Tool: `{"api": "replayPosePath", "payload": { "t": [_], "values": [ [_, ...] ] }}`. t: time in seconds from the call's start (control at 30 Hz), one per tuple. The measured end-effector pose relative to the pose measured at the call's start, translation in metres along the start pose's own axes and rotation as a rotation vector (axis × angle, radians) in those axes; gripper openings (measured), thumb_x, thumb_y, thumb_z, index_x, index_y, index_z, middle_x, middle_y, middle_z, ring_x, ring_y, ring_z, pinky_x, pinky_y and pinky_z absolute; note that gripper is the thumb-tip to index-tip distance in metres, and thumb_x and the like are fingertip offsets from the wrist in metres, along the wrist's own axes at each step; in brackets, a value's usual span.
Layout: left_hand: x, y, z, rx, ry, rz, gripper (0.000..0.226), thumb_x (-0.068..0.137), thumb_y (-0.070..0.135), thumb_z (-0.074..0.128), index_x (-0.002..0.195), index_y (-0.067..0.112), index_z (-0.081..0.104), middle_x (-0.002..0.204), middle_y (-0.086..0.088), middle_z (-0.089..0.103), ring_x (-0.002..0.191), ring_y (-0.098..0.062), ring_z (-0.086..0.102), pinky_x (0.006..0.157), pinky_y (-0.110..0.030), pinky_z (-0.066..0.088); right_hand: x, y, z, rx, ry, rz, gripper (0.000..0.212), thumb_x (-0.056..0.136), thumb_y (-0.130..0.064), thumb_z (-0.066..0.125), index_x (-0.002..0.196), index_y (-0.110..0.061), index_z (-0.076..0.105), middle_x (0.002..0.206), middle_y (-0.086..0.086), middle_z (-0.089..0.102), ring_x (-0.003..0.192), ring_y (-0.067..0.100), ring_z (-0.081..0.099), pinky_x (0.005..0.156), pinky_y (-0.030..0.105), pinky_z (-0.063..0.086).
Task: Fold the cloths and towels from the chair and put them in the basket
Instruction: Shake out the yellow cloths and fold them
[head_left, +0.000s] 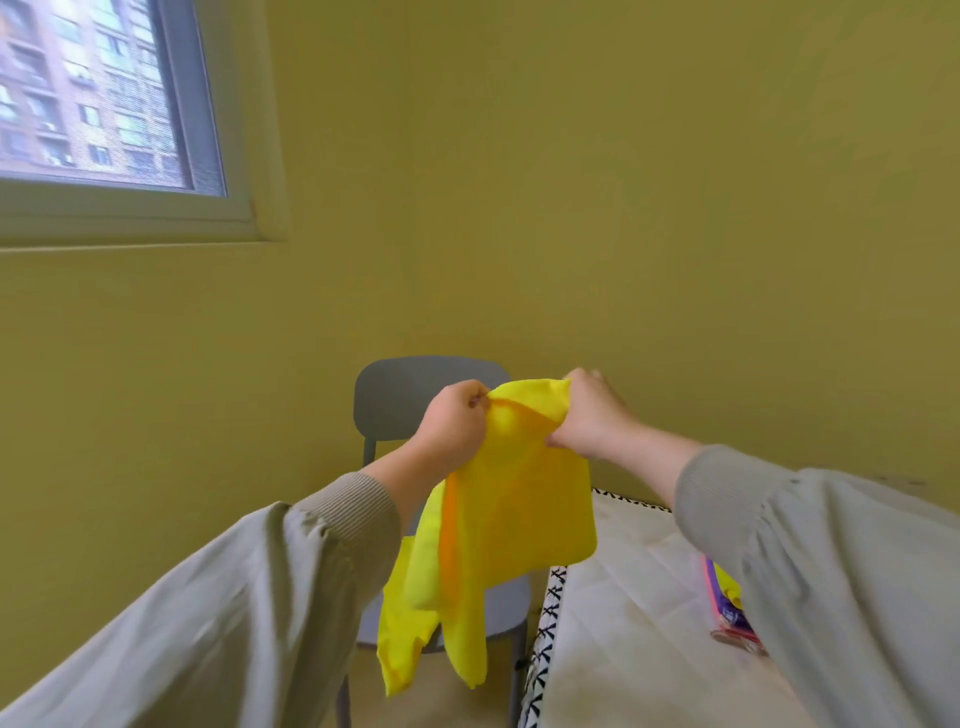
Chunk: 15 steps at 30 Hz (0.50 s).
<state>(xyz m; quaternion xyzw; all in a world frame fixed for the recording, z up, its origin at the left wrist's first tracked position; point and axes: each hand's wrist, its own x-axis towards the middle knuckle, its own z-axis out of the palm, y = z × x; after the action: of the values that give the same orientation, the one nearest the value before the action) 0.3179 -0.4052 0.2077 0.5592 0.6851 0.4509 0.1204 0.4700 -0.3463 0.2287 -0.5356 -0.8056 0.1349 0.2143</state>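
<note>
A bright yellow cloth (498, 525) hangs in the air in front of the grey chair (400, 400). My left hand (452, 426) pinches its top edge on the left. My right hand (592, 415) grips the top edge on the right, fingers curled round the fabric. The cloth droops in loose folds down over the chair seat (506, 605). More yellow fabric shows low behind it; I cannot tell if it is a separate cloth. No basket can be seen.
A table with a white quilted cover (639, 597) and black-and-white trim stands at the right. A pink-edged object (727, 608) lies on it, partly behind my right sleeve. Yellow walls meet behind the chair; a window (98, 93) is at upper left.
</note>
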Motion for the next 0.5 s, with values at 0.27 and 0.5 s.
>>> {"api": "replayPosePath", "payload": {
  "t": [0.27,0.5],
  "values": [
    [0.001,-0.011,-0.038,0.128,-0.062,0.059,0.016,0.092,0.033,0.059,0.085,0.019,0.064,0.077,0.004,0.059,0.066,-0.009,0.051,0.052,-0.022,0.038,0.006,-0.023,0.013,0.135,0.025,-0.065,0.036,0.092,-0.013,0.040,0.056,-0.015,0.037,0.068,0.008,0.048,0.073,0.024,0.043,0.054,0.029,0.026],
    [0.000,-0.035,-0.072,0.429,-0.054,0.017,0.009,0.086,0.022,0.062,0.078,0.019,0.064,0.073,0.006,0.055,0.070,-0.017,0.052,0.056,-0.025,0.041,0.005,-0.040,0.018,0.478,0.071,-0.120,0.019,0.084,0.000,0.053,0.076,-0.002,0.071,0.063,0.007,0.050,0.059,0.018,0.039,0.051,0.025,0.028]
  ]
}}
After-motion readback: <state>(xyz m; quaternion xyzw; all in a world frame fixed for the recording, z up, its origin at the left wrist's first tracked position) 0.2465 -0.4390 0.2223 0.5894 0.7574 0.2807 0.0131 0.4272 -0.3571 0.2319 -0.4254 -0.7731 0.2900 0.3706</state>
